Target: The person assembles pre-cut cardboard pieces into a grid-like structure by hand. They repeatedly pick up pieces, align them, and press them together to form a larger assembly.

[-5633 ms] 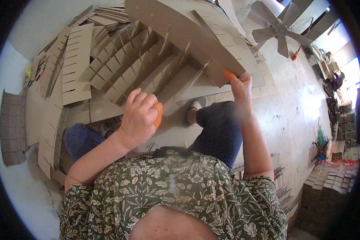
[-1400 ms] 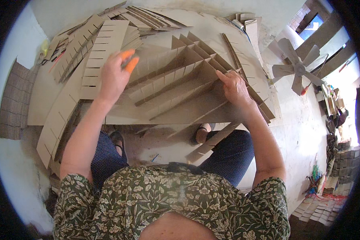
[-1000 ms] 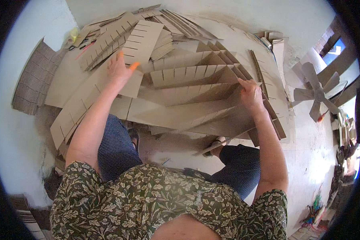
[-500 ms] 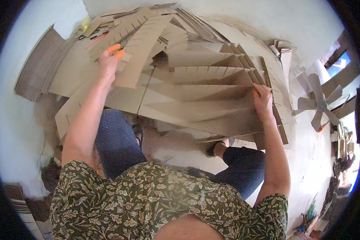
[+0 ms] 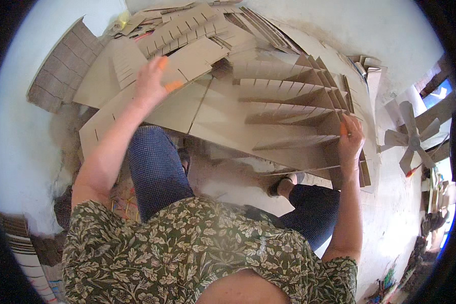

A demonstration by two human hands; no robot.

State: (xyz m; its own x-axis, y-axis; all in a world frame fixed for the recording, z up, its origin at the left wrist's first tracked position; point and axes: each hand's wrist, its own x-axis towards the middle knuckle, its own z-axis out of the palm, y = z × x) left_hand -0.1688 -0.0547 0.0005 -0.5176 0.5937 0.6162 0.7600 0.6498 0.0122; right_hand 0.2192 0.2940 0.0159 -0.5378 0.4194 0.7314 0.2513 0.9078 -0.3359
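Note:
My left hand (image 5: 149, 86) has its thumb and finger, tipped with orange covers, on either side of the near end of a slotted cardboard strip (image 5: 195, 58). That strip lies at a slant over other cardboard. My right hand (image 5: 350, 139) grips the right side of a cardboard divider grid (image 5: 289, 111), where long strips run crosswise through the slots. The grid's several dividers stand on edge and fan out to the left. An orange cover also shows on a finger of my right hand. The fingertips behind the cardboard are partly hidden.
Flat cardboard (image 5: 177, 109) lies under the work. More slotted strips (image 5: 182, 28) are heaped at the far side, with long strips (image 5: 268, 30) beside them. A scored cardboard sheet (image 5: 66, 63) leans on the left wall. A fan (image 5: 413, 137) stands at the right.
The strip at my left hand has swung from steep to a flatter slant, and that hand's fingers are wider apart. My right hand stays at the grid's right side.

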